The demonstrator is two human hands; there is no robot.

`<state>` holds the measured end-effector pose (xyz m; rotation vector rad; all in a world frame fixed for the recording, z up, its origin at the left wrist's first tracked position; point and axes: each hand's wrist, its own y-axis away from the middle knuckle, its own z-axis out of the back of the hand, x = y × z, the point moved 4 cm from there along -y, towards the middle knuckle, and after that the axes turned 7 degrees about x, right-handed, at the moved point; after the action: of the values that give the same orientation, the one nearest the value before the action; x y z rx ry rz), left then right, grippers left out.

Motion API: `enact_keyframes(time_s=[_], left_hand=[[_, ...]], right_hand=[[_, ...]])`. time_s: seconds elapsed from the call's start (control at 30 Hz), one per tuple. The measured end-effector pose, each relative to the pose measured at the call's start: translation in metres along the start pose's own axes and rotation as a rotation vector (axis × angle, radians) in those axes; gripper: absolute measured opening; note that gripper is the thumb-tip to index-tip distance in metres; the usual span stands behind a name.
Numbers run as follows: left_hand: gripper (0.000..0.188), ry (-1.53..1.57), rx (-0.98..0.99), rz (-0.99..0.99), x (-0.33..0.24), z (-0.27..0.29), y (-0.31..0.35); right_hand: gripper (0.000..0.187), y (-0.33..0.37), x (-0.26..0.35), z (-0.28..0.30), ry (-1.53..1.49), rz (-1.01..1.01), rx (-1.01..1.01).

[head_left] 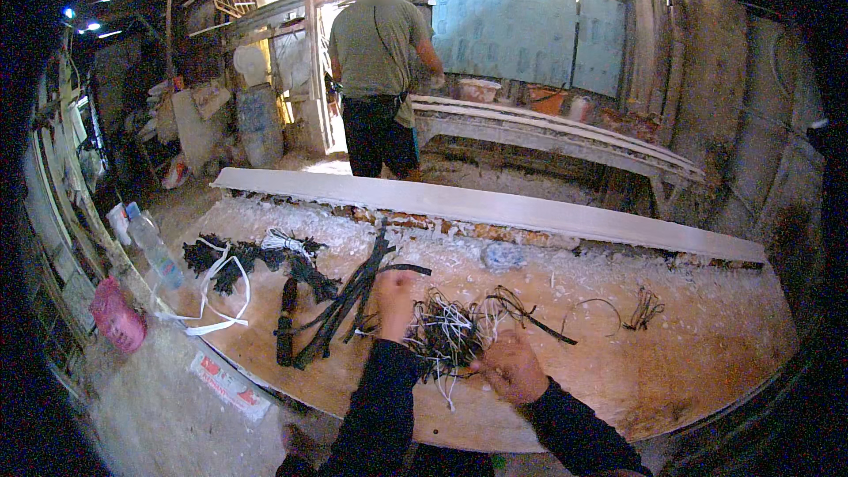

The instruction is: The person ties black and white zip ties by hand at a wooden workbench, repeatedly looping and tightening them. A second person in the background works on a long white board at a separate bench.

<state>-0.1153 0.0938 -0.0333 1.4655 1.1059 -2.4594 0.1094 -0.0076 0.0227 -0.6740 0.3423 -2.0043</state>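
Observation:
A tangled pile of black and white strings (444, 329) lies on the wooden tabletop between my hands. My right hand (514, 367) pinches at the pile's lower right edge, its fingers closed on some strings. On the pile's left side, my left hand (396, 302) is closed, and a black strip (415, 269) sticks out past its fingers. Just left of that hand lies a bundle of long black strips (349, 300). Next to the bundle is a dark stick-like piece (287, 322). More black strings (521, 307) trail out to the right of the pile.
Dark bunches with white ties (265, 256) and a white strap (212, 329) lie at the left. A long white-coated board (486, 210) edges the far side. A plastic bottle (152, 247) and pink bag (117, 316) are beyond the left edge. Another person (378, 71) stands behind.

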Motion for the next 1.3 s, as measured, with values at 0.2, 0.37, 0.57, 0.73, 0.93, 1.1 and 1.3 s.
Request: enact_keyframes(time_s=[0.2, 0.37, 0.57, 0.73, 0.93, 1.1, 1.3], left_hand=[[0.020, 0.227, 0.154, 0.088, -0.011, 0.038, -0.003], [0.019, 0.128, 0.334, -0.153, -0.052, 0.011, 0.010], [0.019, 0.105, 0.382, -0.154, -0.053, 0.001, 0.017], [0.018, 0.123, 0.354, -0.173, -0.048, 0.001, 0.016], [0.018, 0.106, 0.440, -0.177, -0.050, -0.008, 0.021], [0.031, 0.013, 0.489, -0.348, -0.070, -0.014, 0.036], [0.044, -0.037, 0.535, -0.454, -0.099, -0.016, 0.049]], right_hand=[[0.016, 0.000, -0.009, -0.002, 0.001, -0.330, -0.034], [0.017, 0.001, -0.011, 0.003, 0.080, -0.360, -0.032], [0.028, -0.001, -0.019, -0.005, 0.085, -0.362, -0.023], [0.038, 0.003, -0.024, -0.019, 0.178, -0.354, 0.097], [0.036, 0.001, -0.029, -0.027, 0.097, -0.350, 0.046], [0.029, -0.002, -0.029, -0.015, -0.026, -0.347, -0.082], [0.011, 0.009, -0.038, 0.007, -0.568, -0.420, -0.471]])
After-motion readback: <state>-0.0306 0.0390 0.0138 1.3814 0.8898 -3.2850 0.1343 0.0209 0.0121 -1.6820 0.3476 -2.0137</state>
